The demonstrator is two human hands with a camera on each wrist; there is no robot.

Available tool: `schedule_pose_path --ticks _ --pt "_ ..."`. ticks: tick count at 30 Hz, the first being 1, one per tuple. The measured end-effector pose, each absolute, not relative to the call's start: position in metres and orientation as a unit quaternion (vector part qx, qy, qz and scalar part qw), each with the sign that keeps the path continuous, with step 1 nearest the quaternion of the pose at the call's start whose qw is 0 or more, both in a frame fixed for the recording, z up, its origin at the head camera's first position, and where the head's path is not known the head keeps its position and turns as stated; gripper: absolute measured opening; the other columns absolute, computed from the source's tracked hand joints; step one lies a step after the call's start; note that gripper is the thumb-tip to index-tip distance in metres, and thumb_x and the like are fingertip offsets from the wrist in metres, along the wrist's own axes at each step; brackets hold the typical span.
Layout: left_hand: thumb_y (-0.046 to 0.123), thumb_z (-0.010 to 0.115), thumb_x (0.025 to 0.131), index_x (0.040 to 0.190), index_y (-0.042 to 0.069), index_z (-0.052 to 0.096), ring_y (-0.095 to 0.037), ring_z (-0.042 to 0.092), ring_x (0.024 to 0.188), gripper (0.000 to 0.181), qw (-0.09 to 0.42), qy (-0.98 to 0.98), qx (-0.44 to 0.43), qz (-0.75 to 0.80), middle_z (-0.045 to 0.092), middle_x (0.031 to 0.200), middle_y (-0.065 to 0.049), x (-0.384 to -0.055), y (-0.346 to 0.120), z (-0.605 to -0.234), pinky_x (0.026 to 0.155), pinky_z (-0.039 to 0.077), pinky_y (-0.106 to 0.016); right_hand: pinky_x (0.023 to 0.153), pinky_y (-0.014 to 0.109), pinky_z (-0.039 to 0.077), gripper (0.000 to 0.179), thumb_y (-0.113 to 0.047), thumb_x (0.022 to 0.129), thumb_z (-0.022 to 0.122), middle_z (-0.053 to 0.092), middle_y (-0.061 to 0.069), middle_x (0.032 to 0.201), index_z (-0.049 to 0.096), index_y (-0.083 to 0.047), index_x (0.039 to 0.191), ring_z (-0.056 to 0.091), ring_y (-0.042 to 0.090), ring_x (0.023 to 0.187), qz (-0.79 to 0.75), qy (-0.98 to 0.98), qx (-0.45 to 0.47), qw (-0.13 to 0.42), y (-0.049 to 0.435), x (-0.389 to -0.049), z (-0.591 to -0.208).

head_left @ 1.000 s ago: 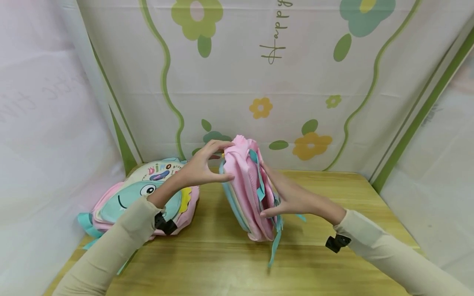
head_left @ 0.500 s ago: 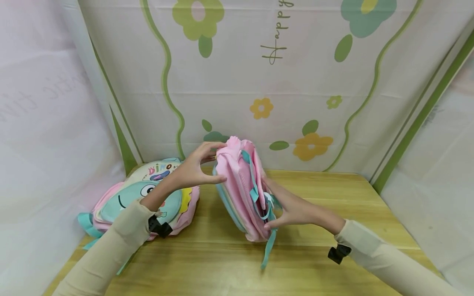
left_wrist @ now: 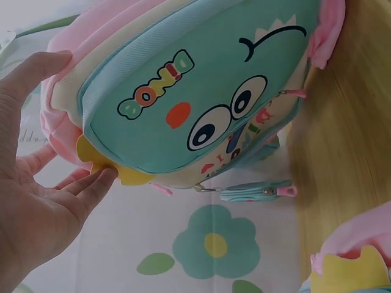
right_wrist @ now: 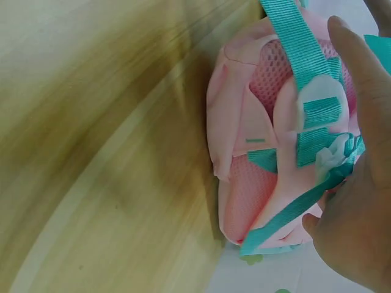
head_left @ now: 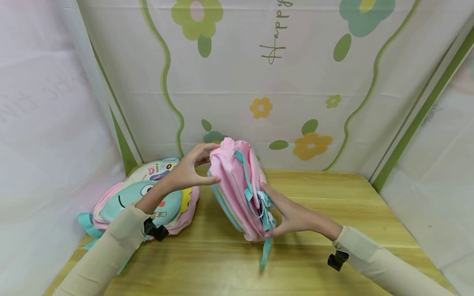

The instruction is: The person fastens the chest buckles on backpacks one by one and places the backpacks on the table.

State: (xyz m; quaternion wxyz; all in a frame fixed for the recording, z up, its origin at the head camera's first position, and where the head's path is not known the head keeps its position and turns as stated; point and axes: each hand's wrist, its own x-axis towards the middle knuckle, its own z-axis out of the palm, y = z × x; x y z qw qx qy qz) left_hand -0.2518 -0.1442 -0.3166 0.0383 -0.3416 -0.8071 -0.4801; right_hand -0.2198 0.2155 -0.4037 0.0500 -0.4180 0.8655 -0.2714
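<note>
A pink and teal child's backpack (head_left: 230, 181) stands tilted on its edge on the wooden table (head_left: 207, 267). My left hand (head_left: 186, 170) grips its left end, thumb on the near side and fingers on the far side. In the left wrist view its dinosaur front (left_wrist: 201, 91) shows, with my fingertips by a yellow trim (left_wrist: 125, 174). My right hand (head_left: 294, 214) holds the strap side, thumb low and fingers reaching along the back. Teal straps (right_wrist: 302, 55) and a white tied bundle (right_wrist: 333, 155) lie near that palm, which partly hides them.
A second, similar dinosaur backpack (head_left: 155, 205) lies face up at the table's left. A white curtain with printed flowers (head_left: 311, 146) rises behind the table, and white cloth walls stand at both sides.
The held backpack has shifted left and turned, so more of its strap side shows. Both hands move along with it, and the right hand has slid slightly lower.
</note>
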Motion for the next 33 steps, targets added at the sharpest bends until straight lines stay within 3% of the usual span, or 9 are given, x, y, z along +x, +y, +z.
schedule_pose_path --ticks 8,19,26,33 --pt "0.014 0.086 0.082 0.153 0.011 0.039 -0.032 0.051 0.139 0.085 0.018 -0.807 -0.327 -0.491 0.036 0.154 -0.01 -0.25 -0.151 -0.324 0.116 0.04 -0.054 0.12 0.059 0.029 0.138 -0.061 0.071 0.086 0.008 0.019 0.171 0.0 -0.005 0.164 0.018 0.034 0.156 -0.28 0.877 -0.386 0.061 0.218 -0.219 -0.413" --pt "0.016 0.084 0.084 0.155 0.011 0.038 -0.031 0.054 0.135 0.085 0.011 -0.814 -0.308 -0.492 0.039 0.153 -0.012 -0.248 -0.162 -0.333 0.115 0.041 -0.053 0.118 0.061 0.029 0.133 -0.061 0.072 0.086 0.017 0.021 0.169 0.009 -0.002 0.163 0.023 0.04 0.154 -0.297 0.878 -0.37 0.063 0.225 -0.216 -0.422" --pt "0.019 0.084 0.085 0.156 0.014 0.04 -0.029 0.053 0.137 0.084 -0.033 -0.819 -0.274 -0.503 0.047 0.151 -0.008 -0.248 -0.17 -0.338 0.115 0.041 -0.053 0.119 0.06 0.029 0.129 -0.059 0.072 0.086 0.016 0.019 0.17 0.012 -0.005 0.163 0.021 0.038 0.155 -0.294 0.879 -0.368 0.069 0.228 -0.215 -0.425" --pt "0.021 0.085 0.084 0.152 0.015 0.046 -0.032 0.058 0.131 0.079 -0.057 -0.819 -0.253 -0.511 0.047 0.153 -0.01 -0.247 -0.173 -0.351 0.107 0.049 -0.05 0.117 0.063 0.031 0.125 -0.059 0.073 0.086 0.015 0.017 0.17 0.017 -0.008 0.163 0.022 0.04 0.155 -0.279 0.883 -0.368 0.077 0.234 -0.216 -0.427"
